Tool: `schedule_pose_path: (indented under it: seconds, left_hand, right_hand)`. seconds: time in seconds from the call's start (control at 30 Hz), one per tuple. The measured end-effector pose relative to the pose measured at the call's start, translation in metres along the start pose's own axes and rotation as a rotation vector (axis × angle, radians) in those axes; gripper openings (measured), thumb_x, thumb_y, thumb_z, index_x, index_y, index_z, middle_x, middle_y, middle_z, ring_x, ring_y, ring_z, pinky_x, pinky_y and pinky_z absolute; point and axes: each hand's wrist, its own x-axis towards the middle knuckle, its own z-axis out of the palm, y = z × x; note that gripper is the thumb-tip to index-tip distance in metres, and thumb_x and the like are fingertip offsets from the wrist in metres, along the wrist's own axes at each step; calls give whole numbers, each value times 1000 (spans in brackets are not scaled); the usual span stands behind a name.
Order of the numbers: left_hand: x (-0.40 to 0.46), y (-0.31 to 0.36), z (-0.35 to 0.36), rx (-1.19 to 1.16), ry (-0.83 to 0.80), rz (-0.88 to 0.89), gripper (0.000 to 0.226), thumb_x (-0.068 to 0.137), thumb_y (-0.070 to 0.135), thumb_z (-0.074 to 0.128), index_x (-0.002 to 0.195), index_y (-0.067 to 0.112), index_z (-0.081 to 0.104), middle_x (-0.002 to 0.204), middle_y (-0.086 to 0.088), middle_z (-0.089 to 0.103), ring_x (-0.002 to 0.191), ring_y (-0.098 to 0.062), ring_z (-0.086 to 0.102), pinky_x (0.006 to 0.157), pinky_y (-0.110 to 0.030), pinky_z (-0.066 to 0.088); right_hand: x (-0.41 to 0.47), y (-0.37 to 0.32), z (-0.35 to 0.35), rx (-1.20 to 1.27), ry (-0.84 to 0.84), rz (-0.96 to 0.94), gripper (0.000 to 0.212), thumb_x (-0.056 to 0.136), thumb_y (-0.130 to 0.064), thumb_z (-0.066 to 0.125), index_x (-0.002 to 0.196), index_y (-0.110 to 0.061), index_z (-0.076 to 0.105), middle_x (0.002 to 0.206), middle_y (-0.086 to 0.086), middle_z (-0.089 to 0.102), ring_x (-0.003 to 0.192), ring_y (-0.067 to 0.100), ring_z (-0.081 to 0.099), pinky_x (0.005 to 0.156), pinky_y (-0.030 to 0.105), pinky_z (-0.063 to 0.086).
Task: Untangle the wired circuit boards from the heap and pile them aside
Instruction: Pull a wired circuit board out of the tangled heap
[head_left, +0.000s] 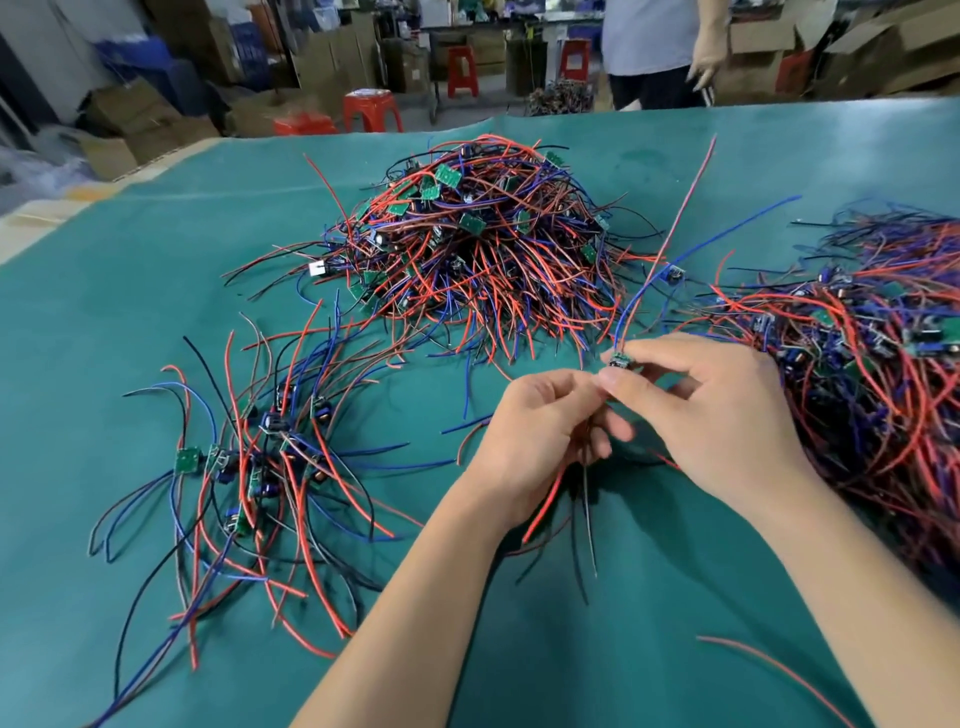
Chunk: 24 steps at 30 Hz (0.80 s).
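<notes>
A wide green mat (519, 649) covers the table, and beyond its far edge the room is a cluttered workshop: cardboard boxes (135, 124) stacked at ten o'clock, red plastic stools (371, 109) at eleven to twelve, and another person (654, 52) standing at one o'clock. On the mat a big tangled heap (467, 234) of red, blue and black wires with small green boards sits at twelve o'clock, a second dense mass (883, 353) crowds the three o'clock edge, and a looser, sorted-looking pile (254, 457) spreads at nine o'clock. In the middle, the right hand (717, 415) pinches one small circuit board (619, 360) between thumb and forefinger, its red and blue leads rising toward one o'clock, while the left hand (540, 431) has its fingers curled round wires that hang down toward six o'clock. The step in hand seems to be freeing this single board's leads from neighbouring strands. Next, I judge, the leads need drawing clear without snagging, then the board should be carried over to the nine o'clock pile and laid there.
</notes>
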Motion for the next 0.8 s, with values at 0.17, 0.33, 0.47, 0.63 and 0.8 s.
schedule_pose_path:
  seconds: [0.17, 0.33, 0.47, 0.63, 0.8]
  left_hand:
    - [-3, 0, 1, 74, -104, 22, 23, 103, 14, 49, 85, 9, 63, 60, -5, 65, 45, -10, 49, 46, -17, 37]
    - [-5, 0, 4, 161, -208, 39, 23, 103, 15, 49, 86, 14, 65, 61, -4, 65, 48, -10, 50, 50, -19, 37]
    - [-7, 0, 3, 217, -260, 40, 23, 101, 17, 52, 86, 19, 69, 64, -2, 65, 55, -10, 52, 55, -20, 39]
    - [-6, -1, 4, 253, -229, 32, 25, 99, 0, 46, 89, 12, 66, 71, -6, 63, 60, -10, 52, 58, -19, 41]
    - [-3, -5, 6, 248, -188, 30, 25, 94, -10, 43, 92, 4, 64, 74, -8, 64, 61, -9, 54, 58, -15, 45]
  right_hand:
    - [5, 1, -6, -95, 110, -71, 21, 89, -31, 69, 91, -11, 78, 81, 0, 72, 75, 17, 64, 74, 37, 51]
    - [13, 15, -19, -72, 315, 35, 23, 91, -40, 65, 88, -19, 74, 69, -17, 65, 67, -2, 57, 70, 24, 44]
    - [20, 25, -29, 40, 473, 191, 23, 92, -45, 63, 91, -24, 74, 64, -16, 61, 62, 4, 56, 66, 33, 48]
    - [23, 4, -43, 123, 615, 241, 25, 92, -50, 59, 73, -34, 58, 75, -5, 59, 73, 19, 53, 68, 48, 49]
    - [16, -54, -36, 322, 530, 195, 29, 90, -43, 64, 66, -28, 56, 64, -5, 48, 60, 8, 39, 54, 29, 30]
